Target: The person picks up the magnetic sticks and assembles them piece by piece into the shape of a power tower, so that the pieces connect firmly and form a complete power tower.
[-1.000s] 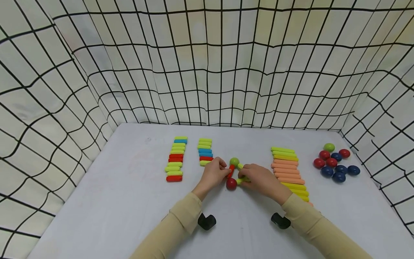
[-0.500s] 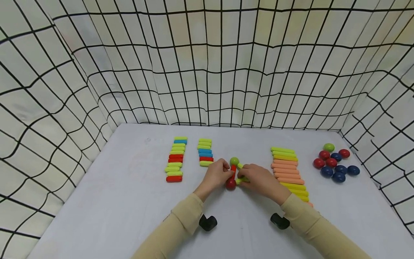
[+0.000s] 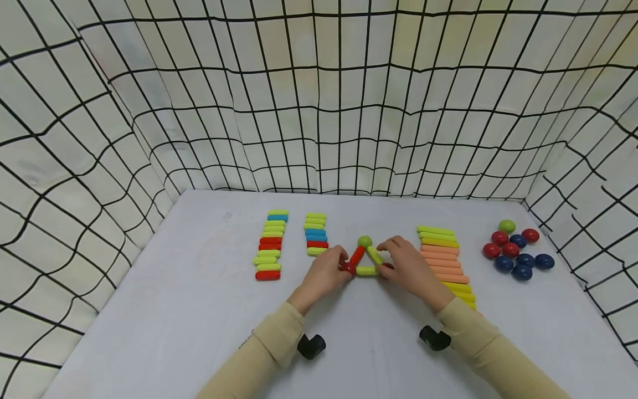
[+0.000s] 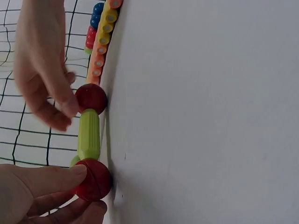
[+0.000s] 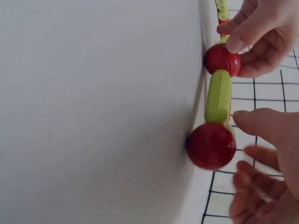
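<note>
On the table lies a triangle of rods and balls. At its far corner is a green ball (image 3: 365,241), joined by a red rod (image 3: 357,255) and a lime-green rod (image 3: 374,255). Along the near side runs another lime-green rod (image 4: 88,135), between two red balls. My left hand (image 3: 321,271) pinches the left red ball (image 4: 95,181) between thumb and fingers. Beside the right red ball (image 5: 211,146), my right hand (image 3: 408,271) has its fingers loosely spread, thumb tip close to the near rod. In the head view this hand partly hides that ball.
Two columns of short coloured rods (image 3: 271,241) (image 3: 316,232) lie to the left. Right of the hands is a row of longer yellow and orange rods (image 3: 441,263). Several loose balls (image 3: 510,250) sit at the far right. Black netting (image 3: 339,122) encloses the white table (image 3: 199,310).
The triangle has turned, its left red ball shifting left and away from me. My left hand now pinches that ball instead of the red rod. My right fingers have let go of the lime-green rod.
</note>
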Tool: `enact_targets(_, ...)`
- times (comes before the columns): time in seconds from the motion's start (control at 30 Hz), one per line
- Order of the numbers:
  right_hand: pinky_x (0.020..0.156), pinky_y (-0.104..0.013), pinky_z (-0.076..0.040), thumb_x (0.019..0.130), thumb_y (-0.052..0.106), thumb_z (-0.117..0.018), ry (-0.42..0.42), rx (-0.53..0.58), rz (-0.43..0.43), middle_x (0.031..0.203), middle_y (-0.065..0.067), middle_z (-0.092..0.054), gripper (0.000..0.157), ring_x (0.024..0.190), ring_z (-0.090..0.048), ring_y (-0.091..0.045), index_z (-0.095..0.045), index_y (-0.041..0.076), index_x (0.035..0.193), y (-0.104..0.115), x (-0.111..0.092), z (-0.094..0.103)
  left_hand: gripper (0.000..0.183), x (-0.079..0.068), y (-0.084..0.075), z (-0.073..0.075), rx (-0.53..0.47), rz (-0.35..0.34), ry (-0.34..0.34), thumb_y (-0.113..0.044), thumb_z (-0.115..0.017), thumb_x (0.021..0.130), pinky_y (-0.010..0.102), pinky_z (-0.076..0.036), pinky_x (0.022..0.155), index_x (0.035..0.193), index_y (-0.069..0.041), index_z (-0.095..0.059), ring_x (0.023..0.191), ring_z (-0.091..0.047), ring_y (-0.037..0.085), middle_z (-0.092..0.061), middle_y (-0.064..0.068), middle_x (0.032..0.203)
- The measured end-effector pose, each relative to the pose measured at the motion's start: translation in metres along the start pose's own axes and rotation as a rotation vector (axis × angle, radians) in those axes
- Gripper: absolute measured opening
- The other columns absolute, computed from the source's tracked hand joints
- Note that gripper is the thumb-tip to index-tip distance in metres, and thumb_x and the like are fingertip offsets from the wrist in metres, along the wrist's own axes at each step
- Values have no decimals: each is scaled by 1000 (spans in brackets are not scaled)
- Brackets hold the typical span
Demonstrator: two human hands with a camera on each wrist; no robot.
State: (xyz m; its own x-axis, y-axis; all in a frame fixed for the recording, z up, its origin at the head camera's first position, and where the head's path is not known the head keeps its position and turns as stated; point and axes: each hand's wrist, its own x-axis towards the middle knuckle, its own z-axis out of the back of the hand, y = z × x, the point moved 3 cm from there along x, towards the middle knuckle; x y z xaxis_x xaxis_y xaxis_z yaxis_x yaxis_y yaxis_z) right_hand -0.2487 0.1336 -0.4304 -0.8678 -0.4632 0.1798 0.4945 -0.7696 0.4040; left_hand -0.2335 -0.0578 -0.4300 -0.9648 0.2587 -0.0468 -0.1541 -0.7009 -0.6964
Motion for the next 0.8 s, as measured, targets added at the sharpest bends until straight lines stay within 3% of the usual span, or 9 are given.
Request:
enact_targets(0.13,77,-36,-53,87,24,-75,104,117,-130,110,-12,-62,50,90,-59,-22,-59,-4,124,-12,-2,1,31,7,8,8,22,-7,-30,-2,-71,86,35,-55,81,113,2,-58,91,-59,24,-63,12,100)
enact_targets(0.23,77,-34,-53,87,25,-75,187,210,-171,105,-9,-65,50,89,-60,-19,-59,-4,125,-13,-7,0,26,10,13,13,61,-10,-64,1,-68,87,36,-54,83,112,2,-60,91,-59,24,-64,13,100)
enact_targets(0.33,79,-34,-53,87,22,-75,211,251,-208,104,-6,-65,46,91,-59,-18,-60,-2,123,-12,-14,-1,22,11,17,20,125,-17,-131,2,-67,88,37,-53,84,110,1,-64,95,-58,26,-63,13,102)
enact_targets(0.47,78,-33,-54,87,16,-75,161,251,-263,103,-5,-65,39,89,-59,-18,-62,0,120,-9,-24,-6,22,13,26,30,228,-32,-230,3,-65,88,38,-52,84,109,0,-67,98,-55,30,-62,13,106)
enact_targets(0.53,77,-33,-54,86,16,-75,121,248,-282,103,-6,-66,39,88,-59,-18,-62,0,119,-7,-27,-9,23,15,31,34,259,-19,-246,3,-65,87,38,-52,85,109,0,-68,99,-55,31,-61,14,109)
enact_targets(0.8,78,-33,-52,87,18,-75,-9,300,-314,110,-9,-64,38,85,-57,-18,-62,1,119,-1,-35,-14,18,17,37,36,314,16,-174,2,-71,84,38,-53,82,102,-1,-71,97,-53,30,-58,13,102)
